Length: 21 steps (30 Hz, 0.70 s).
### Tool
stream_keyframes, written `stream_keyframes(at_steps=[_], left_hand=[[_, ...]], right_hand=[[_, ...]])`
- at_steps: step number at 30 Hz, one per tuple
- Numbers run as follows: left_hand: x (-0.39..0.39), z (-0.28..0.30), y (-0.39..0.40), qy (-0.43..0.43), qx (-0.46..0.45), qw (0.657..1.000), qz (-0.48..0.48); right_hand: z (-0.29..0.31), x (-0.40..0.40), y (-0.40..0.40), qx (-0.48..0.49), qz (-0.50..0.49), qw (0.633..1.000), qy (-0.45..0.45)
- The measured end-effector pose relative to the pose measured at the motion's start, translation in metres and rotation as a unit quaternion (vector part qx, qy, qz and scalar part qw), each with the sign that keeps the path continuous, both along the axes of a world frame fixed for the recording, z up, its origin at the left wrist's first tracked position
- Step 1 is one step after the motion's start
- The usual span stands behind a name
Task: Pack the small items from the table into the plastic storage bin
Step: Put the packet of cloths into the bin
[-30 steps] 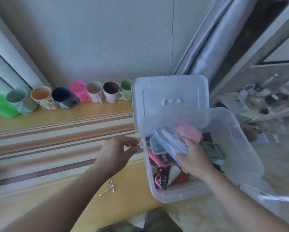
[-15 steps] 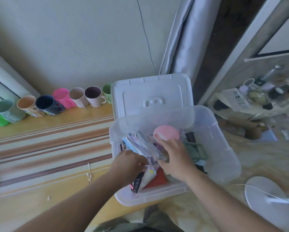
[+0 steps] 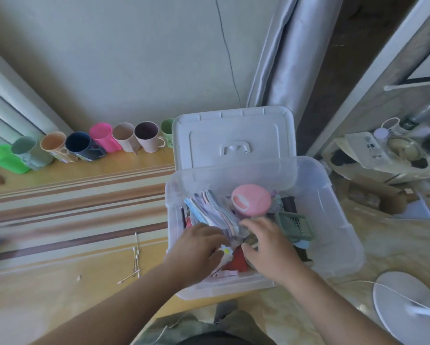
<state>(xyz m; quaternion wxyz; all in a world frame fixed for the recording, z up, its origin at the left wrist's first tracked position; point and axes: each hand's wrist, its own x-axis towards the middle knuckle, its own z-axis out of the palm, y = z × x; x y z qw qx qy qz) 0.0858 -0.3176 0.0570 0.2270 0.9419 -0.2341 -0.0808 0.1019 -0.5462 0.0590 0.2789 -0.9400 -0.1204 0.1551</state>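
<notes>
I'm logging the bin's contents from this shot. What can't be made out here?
- Items low in the plastic storage bin: hidden under the left hand, right hand and the stack of packets.
- Green mug: partly behind the bin lid.
- Shelf clutter: blurred.

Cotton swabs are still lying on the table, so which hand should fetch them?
Probably the left hand: the cotton swabs lie on its side of the bin, while the right hand would have to cross over.
</notes>
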Motion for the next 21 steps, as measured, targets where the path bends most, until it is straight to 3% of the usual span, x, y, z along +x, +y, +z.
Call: stream_keyframes(at_steps=[4, 9, 14, 21], left_hand=[[-0.011, 0.017, 0.077, -0.091, -0.074, 0.971, 0.209], [-0.043, -0.004, 0.178, -0.001, -0.039, 0.931, 0.363], [-0.078, -0.043, 0.255, 0.108, -0.012, 0.914, 0.392], [-0.099, -0.078, 0.329, 0.218, 0.026, 0.911, 0.348]], right_hand=[[0.017, 0.009, 0.063, 0.035, 0.038, 0.998, -0.035], [0.039, 0.005, 0.163, 0.121, 0.121, 0.983, -0.059], [0.018, -0.008, 0.253, 0.1, 0.134, 0.985, 0.033], [-0.088, -0.038, 0.308, -0.104, 0.048, 0.974, 0.194]])
